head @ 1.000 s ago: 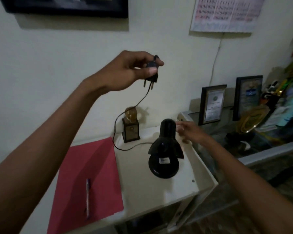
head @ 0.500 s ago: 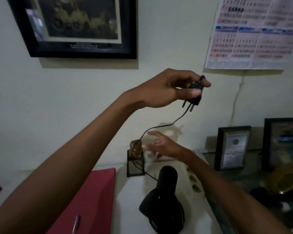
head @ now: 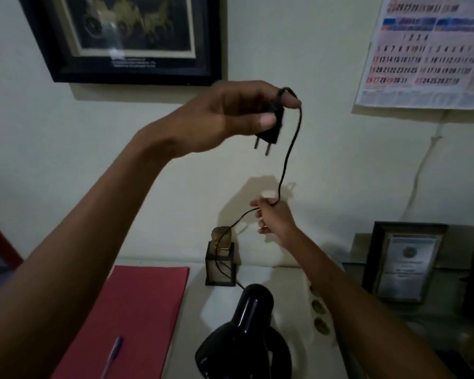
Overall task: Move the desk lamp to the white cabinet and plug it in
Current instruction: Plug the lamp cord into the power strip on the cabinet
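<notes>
The black desk lamp stands on the white cabinet top, near its front right. My left hand is raised in front of the wall and pinches the lamp's black two-pin plug, pins pointing down. From the plug the thin black cord loops down to my right hand, which is closed around it lower down, above the cabinet. The cord then runs past a small trophy to the lamp. A white power strip with round sockets lies along the cabinet's right edge, partly hidden by my right forearm.
A small gold trophy on a dark block stands at the cabinet's back. A red folder with a pen lies on the left. Framed certificates stand to the right. A framed picture and a calendar hang on the wall.
My right hand has risen from beside the lamp and closed on the cord. My left hand keeps the plug. The view has tilted upward toward the wall.
</notes>
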A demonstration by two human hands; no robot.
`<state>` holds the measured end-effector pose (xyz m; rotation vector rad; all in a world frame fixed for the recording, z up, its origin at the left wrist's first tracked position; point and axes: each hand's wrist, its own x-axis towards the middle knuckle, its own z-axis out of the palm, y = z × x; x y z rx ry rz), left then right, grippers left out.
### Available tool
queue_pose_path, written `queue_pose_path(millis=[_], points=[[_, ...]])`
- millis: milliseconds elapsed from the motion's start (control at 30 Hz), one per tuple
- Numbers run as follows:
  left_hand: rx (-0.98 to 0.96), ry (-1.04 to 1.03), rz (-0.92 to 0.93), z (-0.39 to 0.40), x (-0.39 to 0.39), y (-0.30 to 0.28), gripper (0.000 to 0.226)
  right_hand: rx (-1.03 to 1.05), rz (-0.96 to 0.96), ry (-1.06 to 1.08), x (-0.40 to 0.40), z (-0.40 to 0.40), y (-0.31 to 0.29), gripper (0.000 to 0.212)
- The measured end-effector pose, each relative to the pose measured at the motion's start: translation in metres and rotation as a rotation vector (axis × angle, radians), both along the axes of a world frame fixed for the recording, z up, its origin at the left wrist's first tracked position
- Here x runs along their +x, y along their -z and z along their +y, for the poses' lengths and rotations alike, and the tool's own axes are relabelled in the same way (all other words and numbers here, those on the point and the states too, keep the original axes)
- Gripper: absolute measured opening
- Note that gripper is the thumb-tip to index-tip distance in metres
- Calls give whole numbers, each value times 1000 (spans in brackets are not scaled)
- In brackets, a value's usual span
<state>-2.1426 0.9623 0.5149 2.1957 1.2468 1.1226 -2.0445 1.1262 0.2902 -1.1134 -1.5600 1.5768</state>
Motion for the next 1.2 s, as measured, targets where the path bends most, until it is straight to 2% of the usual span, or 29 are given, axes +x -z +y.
queue_pose_path(millis=[100,200,267,367,467,567,633,700,767,833,933,1033,1200], points=[[1,-60,-44,-13,-34,2,30,45,42,170,29,21,-6,41],[-26,-187,-86,-24,-69,14,31,199,44,419,65,46,-10,46],[-65,-296,-94,-26,-85,31,29,268,24,477,79,60,-5,39],[-171,-366,-59,-25,-94,71,26,244,-33,373,83,69,14,23],[-299,-401,-41,-22,-96,116,27,352,-294,224,83,65,47,14],[-394,-438,136,-19,-102,158,28,573,-635,49,86,58,83,15],[-432,-435,204,-18,-107,180,30,650,-796,-62,90,53,98,12],[-447,-439,249,-18,-112,196,31,691,-914,-105,94,53,104,11],[-451,-439,273,-15,-114,210,30,733,-1023,-59,100,56,101,9],[-450,-426,281,-9,-113,219,27,799,-1086,-50,102,56,102,7],[-435,-387,281,0,-107,224,23,885,-1152,-167,94,46,120,13],[-446,-354,262,5,-101,226,19,867,-1288,-291,78,42,137,22],[-490,-311,270,-1,-95,223,32,829,-1184,-325,66,52,156,29]])
